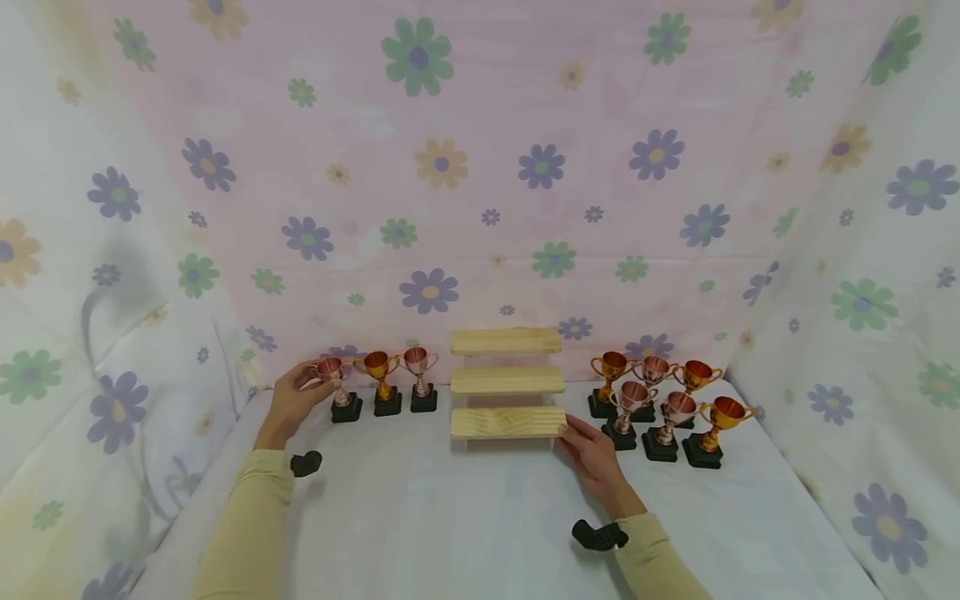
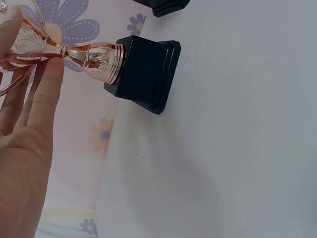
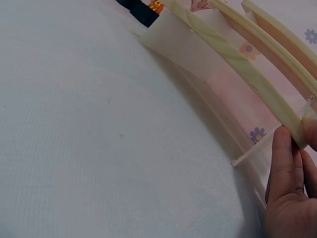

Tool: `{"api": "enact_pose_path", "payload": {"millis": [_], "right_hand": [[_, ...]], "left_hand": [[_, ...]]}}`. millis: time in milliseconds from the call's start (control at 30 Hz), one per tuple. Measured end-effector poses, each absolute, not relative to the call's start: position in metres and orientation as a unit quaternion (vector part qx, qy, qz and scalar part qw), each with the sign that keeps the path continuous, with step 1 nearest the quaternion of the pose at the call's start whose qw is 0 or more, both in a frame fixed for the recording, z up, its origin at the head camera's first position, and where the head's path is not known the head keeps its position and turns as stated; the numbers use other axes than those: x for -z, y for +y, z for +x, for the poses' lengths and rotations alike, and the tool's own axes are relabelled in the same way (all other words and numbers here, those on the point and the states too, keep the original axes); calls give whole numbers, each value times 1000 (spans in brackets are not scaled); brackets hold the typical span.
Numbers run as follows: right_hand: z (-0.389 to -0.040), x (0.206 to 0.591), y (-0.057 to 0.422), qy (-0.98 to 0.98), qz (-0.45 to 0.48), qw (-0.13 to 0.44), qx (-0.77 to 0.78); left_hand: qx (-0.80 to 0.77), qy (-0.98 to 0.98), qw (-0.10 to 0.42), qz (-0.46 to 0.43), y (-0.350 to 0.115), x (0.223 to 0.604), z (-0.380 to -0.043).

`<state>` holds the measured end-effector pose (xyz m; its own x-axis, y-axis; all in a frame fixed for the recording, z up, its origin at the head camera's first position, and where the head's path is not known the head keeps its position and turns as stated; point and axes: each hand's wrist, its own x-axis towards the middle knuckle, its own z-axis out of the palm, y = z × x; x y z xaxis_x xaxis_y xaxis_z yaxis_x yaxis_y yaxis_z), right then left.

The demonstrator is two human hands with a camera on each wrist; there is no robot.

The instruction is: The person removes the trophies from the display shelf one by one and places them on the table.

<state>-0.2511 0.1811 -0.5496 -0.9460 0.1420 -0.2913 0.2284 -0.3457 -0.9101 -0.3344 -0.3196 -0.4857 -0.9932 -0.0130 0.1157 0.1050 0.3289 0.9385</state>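
Note:
At the left end of a short row of trophies, my left hand (image 1: 294,403) holds a rose-gold trophy cup (image 1: 330,371) by its bowl. The left wrist view shows thumb and fingers about the bowl, with the trophy's black base (image 2: 143,72) sticking out past them. My right hand (image 1: 594,460) pinches the right end of the lowest board of a three-step wooden display stand (image 1: 508,423). In the right wrist view, the thumb lies on top of that board (image 3: 242,67) and the fingers are under it, beside a clear side support (image 3: 257,148).
A gold trophy (image 1: 377,367) and another rose-gold trophy (image 1: 418,367) stand between my left hand and the stand. Several gold and rose-gold trophies (image 1: 726,415) are grouped right of it. A flowered cloth wall (image 1: 480,242) rises behind the white table (image 1: 420,517).

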Motion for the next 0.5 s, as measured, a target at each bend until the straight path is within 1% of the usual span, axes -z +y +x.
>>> {"api": "enact_pose_path", "payload": {"millis": [300,500], "right_hand": [[-252,547,178,576,160,35,801],[-253,548,174,578,171,20,798]], "left_hand": [[586,-810,28,-9,-324,492,-330],[599,-800,3,7,-322,494,-329]]}}
